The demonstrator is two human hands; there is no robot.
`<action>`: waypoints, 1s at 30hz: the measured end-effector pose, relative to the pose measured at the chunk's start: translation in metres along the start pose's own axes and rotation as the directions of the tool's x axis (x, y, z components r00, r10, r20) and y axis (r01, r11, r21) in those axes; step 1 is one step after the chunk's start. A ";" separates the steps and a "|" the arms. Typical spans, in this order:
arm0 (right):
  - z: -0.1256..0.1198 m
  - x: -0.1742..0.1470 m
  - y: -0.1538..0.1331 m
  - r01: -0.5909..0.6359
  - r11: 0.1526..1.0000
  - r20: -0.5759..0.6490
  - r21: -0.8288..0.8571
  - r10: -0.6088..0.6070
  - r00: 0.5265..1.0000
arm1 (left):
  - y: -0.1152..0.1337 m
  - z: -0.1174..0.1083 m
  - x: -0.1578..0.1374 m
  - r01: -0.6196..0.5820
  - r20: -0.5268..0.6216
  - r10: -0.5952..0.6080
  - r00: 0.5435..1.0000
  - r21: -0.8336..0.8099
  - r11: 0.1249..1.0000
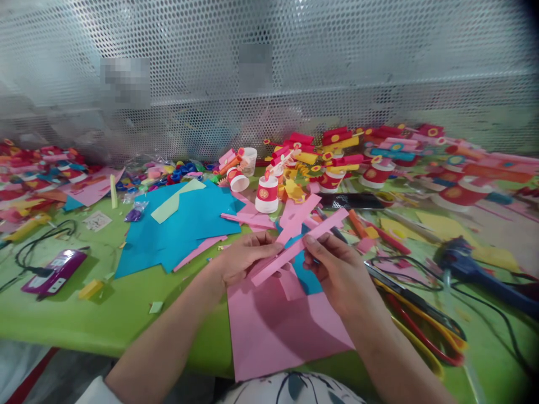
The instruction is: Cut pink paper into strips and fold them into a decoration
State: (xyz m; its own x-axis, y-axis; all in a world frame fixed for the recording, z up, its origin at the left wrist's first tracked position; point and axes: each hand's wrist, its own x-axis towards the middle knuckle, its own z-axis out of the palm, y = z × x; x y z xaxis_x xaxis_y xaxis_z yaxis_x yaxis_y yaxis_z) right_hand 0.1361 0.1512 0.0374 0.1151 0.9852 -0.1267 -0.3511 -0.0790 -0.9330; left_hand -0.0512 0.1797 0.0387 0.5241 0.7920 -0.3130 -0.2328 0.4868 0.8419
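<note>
Between my two hands is a narrow pink paper strip point(284, 257), slanting up to the right. My left hand point(250, 255) is closed round its lower end, thumb on top. The thumb and fingers of my right hand point(326, 258) pinch it nearer the upper end. Other pink strips lie behind and under it; whether my left hand holds a second one I cannot tell. Below my hands a large pink sheet point(278, 342) lies at the table's front edge, with blue paper partly under the strips. A paper cup with a red band point(266, 195) stands upside down just beyond.
Blue sheets point(181, 230) lie left of my hands. Scissors point(421, 314) with red and yellow handles and a blue glue gun point(480, 269) with its cord lie right. A purple power strip point(54, 274) is far left. Decorated cups point(374, 174) crowd the back, before a perforated metal panel point(269, 95).
</note>
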 end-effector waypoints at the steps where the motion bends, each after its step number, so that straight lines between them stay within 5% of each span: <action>1: 0.000 0.000 0.000 -0.001 1.000 0.000 -0.010 0.001 1.000 | 0.000 0.000 0.000 -0.009 0.004 0.009 1.000 0.017 1.000; 10: 0.001 -0.003 0.000 0.007 1.000 0.007 -0.022 -0.007 1.000 | -0.004 0.001 0.002 -0.117 0.019 0.116 0.993 0.194 0.974; 22: -0.001 -0.005 0.003 -0.037 0.997 0.128 -0.062 0.045 0.991 | -0.005 0.009 -0.001 -0.087 0.104 0.055 0.993 0.332 0.939; 30: -0.004 -0.002 0.006 -0.041 0.998 0.051 -0.054 0.044 0.998 | -0.009 0.004 0.000 -0.167 0.197 0.097 0.976 0.380 0.910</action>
State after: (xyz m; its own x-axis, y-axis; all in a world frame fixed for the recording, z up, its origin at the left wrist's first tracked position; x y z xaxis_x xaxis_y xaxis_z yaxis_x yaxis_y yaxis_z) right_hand 0.1371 0.1479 0.0308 0.0517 0.9873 -0.1499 -0.3052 -0.1273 -0.9437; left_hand -0.0460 0.1737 0.0335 0.6500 0.7474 -0.1374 0.0116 0.1710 0.9852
